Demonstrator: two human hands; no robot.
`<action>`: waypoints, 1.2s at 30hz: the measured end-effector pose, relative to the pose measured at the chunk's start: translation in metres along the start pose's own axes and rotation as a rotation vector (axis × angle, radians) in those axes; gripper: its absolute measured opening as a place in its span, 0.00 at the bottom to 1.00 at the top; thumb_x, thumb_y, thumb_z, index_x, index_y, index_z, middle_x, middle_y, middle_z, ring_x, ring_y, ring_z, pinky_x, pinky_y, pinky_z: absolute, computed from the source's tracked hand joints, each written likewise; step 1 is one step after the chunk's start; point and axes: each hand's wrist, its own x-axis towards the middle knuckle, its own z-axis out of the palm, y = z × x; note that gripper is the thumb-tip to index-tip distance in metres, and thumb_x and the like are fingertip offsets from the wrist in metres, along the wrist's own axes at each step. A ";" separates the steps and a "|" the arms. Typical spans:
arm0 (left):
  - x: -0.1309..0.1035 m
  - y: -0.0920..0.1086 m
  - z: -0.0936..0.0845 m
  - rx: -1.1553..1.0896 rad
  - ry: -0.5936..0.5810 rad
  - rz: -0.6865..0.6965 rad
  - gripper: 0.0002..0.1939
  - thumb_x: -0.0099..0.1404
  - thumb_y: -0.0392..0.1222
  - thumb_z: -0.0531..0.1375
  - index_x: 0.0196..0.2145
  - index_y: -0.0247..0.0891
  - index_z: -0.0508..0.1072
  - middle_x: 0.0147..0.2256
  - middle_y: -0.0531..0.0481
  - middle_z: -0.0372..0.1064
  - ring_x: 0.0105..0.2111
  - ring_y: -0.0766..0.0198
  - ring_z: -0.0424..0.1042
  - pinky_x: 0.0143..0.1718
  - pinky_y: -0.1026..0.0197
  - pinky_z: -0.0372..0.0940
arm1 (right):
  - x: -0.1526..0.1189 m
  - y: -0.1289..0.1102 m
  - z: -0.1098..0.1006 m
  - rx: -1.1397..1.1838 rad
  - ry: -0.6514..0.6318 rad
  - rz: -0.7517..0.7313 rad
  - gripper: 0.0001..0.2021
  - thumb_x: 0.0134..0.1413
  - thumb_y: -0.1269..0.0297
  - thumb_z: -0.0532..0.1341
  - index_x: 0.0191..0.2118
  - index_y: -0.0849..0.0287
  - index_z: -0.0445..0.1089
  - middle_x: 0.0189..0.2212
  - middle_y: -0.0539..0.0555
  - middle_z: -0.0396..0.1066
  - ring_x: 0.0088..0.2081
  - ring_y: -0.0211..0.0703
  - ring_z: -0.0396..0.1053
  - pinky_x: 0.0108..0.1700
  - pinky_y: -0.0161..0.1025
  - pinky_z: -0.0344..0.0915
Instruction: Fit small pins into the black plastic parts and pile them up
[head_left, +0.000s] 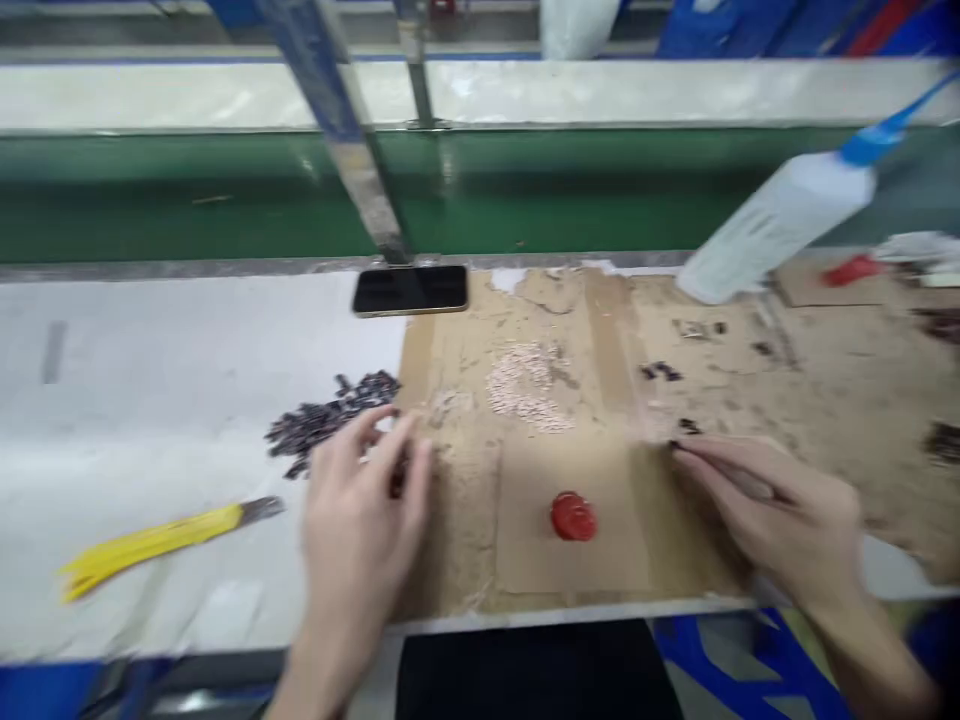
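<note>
My right hand [780, 510] is closed in a pinch at the right of the cardboard. A small dark piece [673, 446] shows at its thumb and fingertip. A few similar dark pieces [688, 427] lie just beyond those fingertips. My left hand [367, 500] rests beside a heap of small dark pieces [322, 420], its fingers bent but apart. Dark bits show between its thumb and forefinger; whether they are held or lying beneath is unclear. Between the hands, a round red object [574, 517] sits on a cardboard square [525, 570]. Behind it, many tiny pale pink pieces [529, 385] are spread out.
A yellow-handled tool [161, 535] with a dark end lies at left. A black phone [410, 290] lies by a metal post [367, 190] at the table's back edge. A white bottle with blue nozzle [780, 225] leans at back right. Beyond runs a green surface [225, 215].
</note>
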 end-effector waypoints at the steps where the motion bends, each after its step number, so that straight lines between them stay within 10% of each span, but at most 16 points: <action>1: 0.007 -0.014 0.003 0.095 -0.034 0.042 0.16 0.76 0.48 0.59 0.53 0.39 0.82 0.57 0.33 0.76 0.55 0.35 0.75 0.59 0.34 0.68 | 0.004 0.007 -0.004 -0.062 -0.003 -0.027 0.05 0.58 0.68 0.73 0.39 0.51 0.83 0.36 0.50 0.85 0.35 0.47 0.83 0.43 0.46 0.81; 7: 0.027 -0.041 0.004 0.096 -0.174 0.084 0.16 0.76 0.46 0.55 0.44 0.42 0.83 0.45 0.41 0.83 0.44 0.43 0.80 0.45 0.48 0.72 | 0.017 0.027 -0.007 -0.275 0.042 -0.051 0.03 0.62 0.64 0.70 0.40 0.53 0.83 0.39 0.54 0.85 0.40 0.54 0.83 0.46 0.53 0.79; 17: 0.033 -0.040 -0.005 0.009 -0.123 -0.010 0.10 0.72 0.45 0.62 0.41 0.44 0.85 0.40 0.46 0.85 0.37 0.49 0.81 0.41 0.51 0.74 | 0.076 -0.064 0.068 -0.131 -0.398 -0.095 0.08 0.67 0.66 0.66 0.48 0.55 0.82 0.45 0.54 0.83 0.43 0.47 0.81 0.44 0.46 0.76; 25: 0.021 -0.042 -0.012 -0.185 -0.023 0.007 0.08 0.71 0.47 0.67 0.43 0.46 0.85 0.41 0.49 0.83 0.38 0.55 0.79 0.47 0.54 0.74 | 0.076 -0.072 0.088 -0.095 -0.468 -0.033 0.12 0.67 0.75 0.62 0.35 0.58 0.81 0.36 0.55 0.82 0.36 0.46 0.78 0.39 0.44 0.71; 30: 0.006 -0.017 -0.016 -0.397 0.033 -0.244 0.07 0.63 0.51 0.72 0.37 0.49 0.85 0.35 0.55 0.84 0.33 0.60 0.82 0.39 0.63 0.78 | 0.076 -0.074 0.092 -0.041 -0.429 0.033 0.11 0.65 0.75 0.65 0.34 0.56 0.82 0.36 0.52 0.84 0.37 0.45 0.78 0.41 0.43 0.71; 36: -0.004 0.039 -0.004 -0.973 -0.163 -0.480 0.05 0.61 0.41 0.75 0.34 0.44 0.84 0.36 0.52 0.85 0.37 0.62 0.85 0.41 0.70 0.80 | 0.071 -0.075 0.068 0.198 -0.322 0.151 0.08 0.65 0.71 0.67 0.40 0.50 0.85 0.40 0.49 0.86 0.40 0.45 0.81 0.46 0.44 0.75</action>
